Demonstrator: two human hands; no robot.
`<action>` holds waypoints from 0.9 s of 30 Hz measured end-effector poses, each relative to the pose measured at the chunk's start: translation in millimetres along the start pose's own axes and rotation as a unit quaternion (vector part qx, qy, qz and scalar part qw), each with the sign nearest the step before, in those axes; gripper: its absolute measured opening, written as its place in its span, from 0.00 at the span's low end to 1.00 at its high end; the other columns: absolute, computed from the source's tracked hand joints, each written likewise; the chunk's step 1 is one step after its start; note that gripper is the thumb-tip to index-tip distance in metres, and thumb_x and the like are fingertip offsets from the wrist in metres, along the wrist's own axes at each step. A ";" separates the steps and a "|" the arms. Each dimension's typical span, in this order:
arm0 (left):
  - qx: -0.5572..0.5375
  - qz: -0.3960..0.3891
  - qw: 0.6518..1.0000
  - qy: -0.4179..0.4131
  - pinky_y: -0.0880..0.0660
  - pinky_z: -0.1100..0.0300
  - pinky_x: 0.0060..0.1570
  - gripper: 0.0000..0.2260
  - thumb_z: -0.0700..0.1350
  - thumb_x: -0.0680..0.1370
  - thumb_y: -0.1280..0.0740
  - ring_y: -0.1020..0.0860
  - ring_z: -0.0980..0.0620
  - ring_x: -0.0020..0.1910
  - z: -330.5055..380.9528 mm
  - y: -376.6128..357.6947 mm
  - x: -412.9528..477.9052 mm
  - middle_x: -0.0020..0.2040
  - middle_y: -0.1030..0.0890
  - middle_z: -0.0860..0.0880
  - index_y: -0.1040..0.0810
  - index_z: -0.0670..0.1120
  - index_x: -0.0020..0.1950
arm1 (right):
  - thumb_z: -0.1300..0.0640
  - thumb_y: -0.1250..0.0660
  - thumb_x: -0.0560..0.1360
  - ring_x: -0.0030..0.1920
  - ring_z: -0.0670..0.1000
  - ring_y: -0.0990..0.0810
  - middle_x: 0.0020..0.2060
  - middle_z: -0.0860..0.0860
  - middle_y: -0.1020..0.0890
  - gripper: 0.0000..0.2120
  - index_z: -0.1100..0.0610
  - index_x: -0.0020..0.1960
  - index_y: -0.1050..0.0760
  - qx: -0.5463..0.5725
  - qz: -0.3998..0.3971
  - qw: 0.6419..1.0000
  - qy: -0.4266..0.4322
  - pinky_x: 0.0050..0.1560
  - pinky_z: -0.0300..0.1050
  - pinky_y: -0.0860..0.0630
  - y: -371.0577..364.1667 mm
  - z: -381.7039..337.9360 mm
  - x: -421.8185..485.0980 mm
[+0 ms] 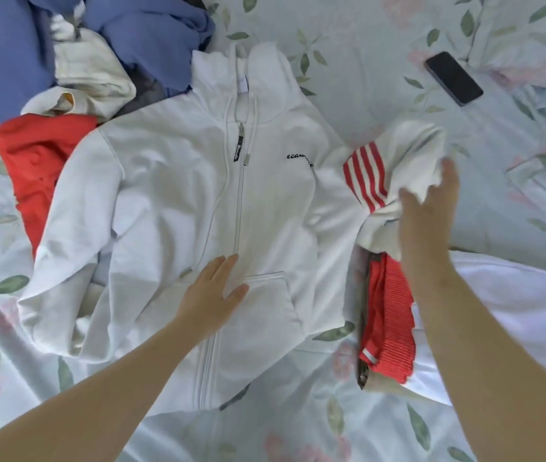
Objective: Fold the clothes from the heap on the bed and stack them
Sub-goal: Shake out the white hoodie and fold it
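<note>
Lying front up on the bed [331,45], zip closed, hood at the far end: one white hoodie [171,181], black script on the chest. Left hand [211,295]: flat, fingers straight, pressing the lower front just beside the zip and pocket, grasping nothing. Right hand [428,221]: thumb and fingers closed round the bunched, red-striped sleeve [395,155], lifted clear of the sheet on the person's right. Heap [94,75]: blue, cream and red clothes, far left, touching the hoodie's other shoulder. Stack [388,315]: folded red pleated piece on folded white cloth, near right, under the right forearm. Phone [453,78]: dark, face up, far right, well apart from the clothes.
</note>
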State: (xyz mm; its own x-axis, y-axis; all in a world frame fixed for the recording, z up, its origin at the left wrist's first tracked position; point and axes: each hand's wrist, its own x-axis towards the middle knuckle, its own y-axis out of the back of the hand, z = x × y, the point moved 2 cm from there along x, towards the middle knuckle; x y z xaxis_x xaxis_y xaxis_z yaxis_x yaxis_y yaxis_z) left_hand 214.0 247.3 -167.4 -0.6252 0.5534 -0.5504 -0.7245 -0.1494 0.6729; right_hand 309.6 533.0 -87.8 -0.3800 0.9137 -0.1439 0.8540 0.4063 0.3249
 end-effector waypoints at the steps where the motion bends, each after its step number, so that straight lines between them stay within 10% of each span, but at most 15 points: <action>1: 0.008 -0.003 1.000 -0.014 0.46 0.55 0.72 0.28 0.57 0.80 0.42 0.48 0.55 0.76 1.6 -4.3 -4.2 0.78 0.48 0.54 0.49 0.56 0.77 | 0.66 0.41 0.76 0.59 0.46 0.27 0.61 0.49 0.28 0.23 0.54 0.70 0.37 -0.043 -0.025 0.999 -0.019 0.58 0.28 0.34 -7.6 17.2 -15.5; 3: 0.048 -0.027 0.997 -0.047 0.49 0.55 0.72 0.30 0.59 0.79 0.42 0.51 0.55 0.76 2.4 -17.4 -11.8 0.78 0.50 0.55 0.50 0.57 0.77 | 0.66 0.42 0.76 0.45 0.49 0.27 0.47 0.51 0.27 0.16 0.56 0.62 0.31 -0.109 -0.059 0.987 -0.100 0.41 0.29 0.34 -18.6 57.9 -52.4; 7: 0.174 -0.076 0.979 -0.068 0.56 0.52 0.73 0.34 0.63 0.76 0.41 0.60 0.54 0.76 -8.2 -42.4 -11.9 0.78 0.59 0.57 0.56 0.59 0.77 | 0.69 0.40 0.72 0.50 0.56 0.27 0.51 0.56 0.27 0.25 0.62 0.68 0.38 -0.199 -0.131 0.931 -0.275 0.51 0.47 0.28 -21.6 126.7 -109.1; 13: 0.194 -0.067 0.977 -0.062 0.54 0.52 0.73 0.31 0.60 0.78 0.42 0.57 0.55 0.76 -22.3 -50.7 1.4 0.78 0.58 0.58 0.54 0.59 0.76 | 0.67 0.28 0.66 0.40 0.53 0.20 0.42 0.55 0.19 0.17 0.63 0.54 0.25 -0.071 -0.191 0.934 -0.293 0.31 0.36 0.24 -23.6 135.8 -122.5; 20: 0.201 0.063 0.961 -0.177 0.46 0.46 0.71 0.31 0.66 0.72 0.41 0.44 0.45 0.76 -14.9 -38.8 -44.5 0.76 0.39 0.47 0.30 0.49 0.69 | 0.61 0.34 0.75 0.39 0.44 0.18 0.38 0.46 0.16 0.08 0.50 0.45 0.20 0.096 -0.172 0.962 -0.190 0.36 0.34 0.24 2.2 98.8 -137.4; 25: 0.354 -0.079 0.924 -0.122 0.63 0.42 0.71 0.49 0.73 0.67 0.44 0.65 0.43 0.75 -21.7 -64.1 -69.9 0.76 0.67 0.49 0.64 0.52 0.77 | 0.59 0.37 0.77 0.42 0.44 0.17 0.41 0.45 0.16 0.08 0.49 0.46 0.20 0.122 -0.164 0.965 -0.162 0.37 0.35 0.23 4.9 74.9 -138.9; 27: 0.357 -0.063 0.927 -0.098 0.49 0.46 0.72 0.37 0.63 0.76 0.41 0.53 0.43 0.77 -17.4 -59.9 -60.9 0.78 0.57 0.45 0.54 0.50 0.77 | 0.53 0.37 0.78 0.45 0.48 0.18 0.43 0.46 0.17 0.04 0.49 0.48 0.23 0.038 -0.154 0.972 -0.175 0.40 0.39 0.23 1.4 74.7 -137.1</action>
State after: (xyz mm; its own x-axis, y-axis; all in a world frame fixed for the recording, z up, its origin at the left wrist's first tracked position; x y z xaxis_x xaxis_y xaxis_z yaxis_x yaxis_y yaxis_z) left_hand 290.5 208.3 -182.8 -0.4342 0.6777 -0.5934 -0.3679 0.4680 0.8036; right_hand 389.5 408.3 -137.5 -0.4885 0.6884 -0.5362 0.7483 0.6466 0.1484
